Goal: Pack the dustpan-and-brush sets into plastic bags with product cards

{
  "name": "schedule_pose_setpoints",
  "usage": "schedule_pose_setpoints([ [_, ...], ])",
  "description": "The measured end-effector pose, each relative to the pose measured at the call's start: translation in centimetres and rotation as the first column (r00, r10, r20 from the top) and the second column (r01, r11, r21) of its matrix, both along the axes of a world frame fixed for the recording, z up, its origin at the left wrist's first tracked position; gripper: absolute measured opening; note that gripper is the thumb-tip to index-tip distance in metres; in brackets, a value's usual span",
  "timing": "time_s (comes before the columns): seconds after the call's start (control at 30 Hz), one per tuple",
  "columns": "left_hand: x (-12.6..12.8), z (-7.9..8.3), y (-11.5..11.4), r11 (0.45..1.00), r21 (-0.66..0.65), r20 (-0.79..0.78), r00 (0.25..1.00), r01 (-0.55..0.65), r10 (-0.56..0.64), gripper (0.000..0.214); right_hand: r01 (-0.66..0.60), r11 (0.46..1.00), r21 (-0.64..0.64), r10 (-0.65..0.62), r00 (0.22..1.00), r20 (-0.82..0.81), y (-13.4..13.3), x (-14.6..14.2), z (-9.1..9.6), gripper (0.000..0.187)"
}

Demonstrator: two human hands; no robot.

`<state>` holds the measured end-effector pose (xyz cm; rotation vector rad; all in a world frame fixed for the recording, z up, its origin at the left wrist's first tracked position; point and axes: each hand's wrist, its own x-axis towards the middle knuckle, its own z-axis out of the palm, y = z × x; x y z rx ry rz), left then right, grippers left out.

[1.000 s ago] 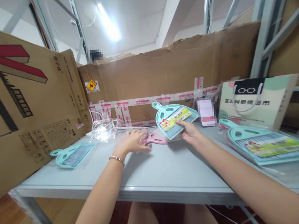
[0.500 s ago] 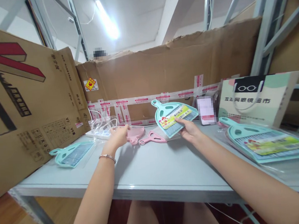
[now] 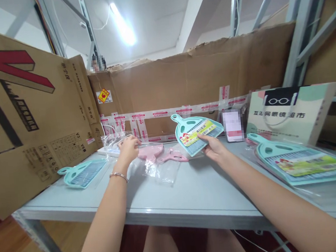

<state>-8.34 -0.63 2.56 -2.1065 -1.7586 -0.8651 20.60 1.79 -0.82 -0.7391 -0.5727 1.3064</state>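
Two hands are working: left hand point(image 3: 129, 146) pinching a clear bag point(image 3: 161, 172) beside the pink dustpan point(image 3: 151, 152), right hand point(image 3: 213, 148) gripping the teal set point(image 3: 196, 133) right of it, and pinching the bag's edge lightly seems wisest.

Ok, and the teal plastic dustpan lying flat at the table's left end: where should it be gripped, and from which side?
Probably grip the teal plastic dustpan by its narrow handle, which points left. It lies flat on the grey table, so come from above and the left. The left hand is nearer but holds a clear plastic bag; the right hand holds a labelled teal dustpan.
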Motion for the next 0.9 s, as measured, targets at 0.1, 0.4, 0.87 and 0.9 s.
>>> schedule_pose_setpoints([
  [0.1,3.9,-0.4,-1.6,0.994,-0.019,-0.074,0.991,0.107,-0.108,0.022,-0.012,1.0,0.01,0.012,1.0,0.011,0.2,0.1,-0.1,0.022],
  [0.4,5.4,-2.1,-1.7,0.974,-0.228,-0.29,0.955,-0.009,-0.059,0.013,-0.142,0.99,0.0,0.141,0.986,0.093,-0.9,0.5,1.0,0.024],
  [0.87,4.5,-0.8,-0.9,0.998,0.052,-0.022,0.999,-0.044,0.045,0.024,-0.431,0.899,-0.08,0.414,0.774,0.478,-2.9,0.0,1.2,0.025],
  [0.9,4.8,-0.9,-1.0,0.998,0.068,-0.017,1.0,-0.013,0.014,0.024,-0.438,0.896,-0.07,0.414,0.77,0.486,-2.9,-0.2,1.2,0.026],
])
